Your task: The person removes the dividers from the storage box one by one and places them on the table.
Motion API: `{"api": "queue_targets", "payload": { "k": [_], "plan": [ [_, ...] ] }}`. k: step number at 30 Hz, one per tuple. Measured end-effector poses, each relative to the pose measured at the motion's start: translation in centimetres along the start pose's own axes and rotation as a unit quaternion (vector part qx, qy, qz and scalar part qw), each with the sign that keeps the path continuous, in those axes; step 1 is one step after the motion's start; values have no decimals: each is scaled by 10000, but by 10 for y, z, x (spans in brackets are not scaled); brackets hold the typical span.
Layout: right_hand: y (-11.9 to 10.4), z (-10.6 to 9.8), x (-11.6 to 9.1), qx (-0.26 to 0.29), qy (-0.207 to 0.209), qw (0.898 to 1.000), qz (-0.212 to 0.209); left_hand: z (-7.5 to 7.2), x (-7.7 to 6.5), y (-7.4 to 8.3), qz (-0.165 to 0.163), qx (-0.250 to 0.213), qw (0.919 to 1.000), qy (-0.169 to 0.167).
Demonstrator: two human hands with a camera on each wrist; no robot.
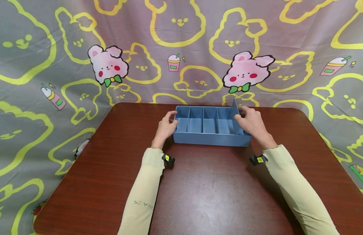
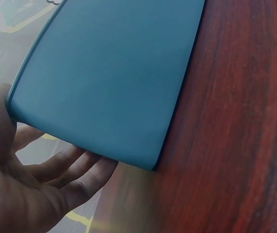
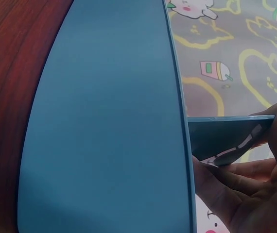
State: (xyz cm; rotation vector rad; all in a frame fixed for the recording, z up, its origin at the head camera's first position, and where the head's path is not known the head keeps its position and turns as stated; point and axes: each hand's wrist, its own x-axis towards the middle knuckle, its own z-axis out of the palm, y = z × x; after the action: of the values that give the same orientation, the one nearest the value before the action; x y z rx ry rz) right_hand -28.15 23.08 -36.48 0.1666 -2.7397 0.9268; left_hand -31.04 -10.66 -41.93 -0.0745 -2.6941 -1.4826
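Hanging as a backdrop, a cartoon-print cloth (image 1: pixel 196 58) stands behind the far edge of the wood-grain table (image 1: pixel 81 179). Near the middle of that edge rests a blue compartment organizer box (image 1: pixel 210 139), lengthwise along it, perhaps so that both ends lie within reach. The right hand (image 1: pixel 252 123), over the box's right end, pinches a thin blue divider (image 1: pixel 234 106) between thumb and fingers; the panel projects above the rim, likely held high because its lower part sits inside. The left hand (image 1: pixel 165 127) grips the left end, fingers curled about the wall, probably for steadiness. Three upright partitions (image 1: pixel 203 119) separate the remaining compartments.
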Motion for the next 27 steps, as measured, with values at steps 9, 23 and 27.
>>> {"api": "queue_targets", "payload": {
  "k": [9, 23, 27],
  "plan": [
    [-2, -1, 1, -65, 66, 9999, -38, 0, 0, -1, -42, -43, 10000, -28],
    [-3, -3, -2, -89, 73, 9999, -21, 0, 0, 0, -90, -93, 9999, -92],
    [-3, -3, -1, -83, 107, 9999, -38, 0, 1, -1, -55, -78, 9999, -94]
  ]
}}
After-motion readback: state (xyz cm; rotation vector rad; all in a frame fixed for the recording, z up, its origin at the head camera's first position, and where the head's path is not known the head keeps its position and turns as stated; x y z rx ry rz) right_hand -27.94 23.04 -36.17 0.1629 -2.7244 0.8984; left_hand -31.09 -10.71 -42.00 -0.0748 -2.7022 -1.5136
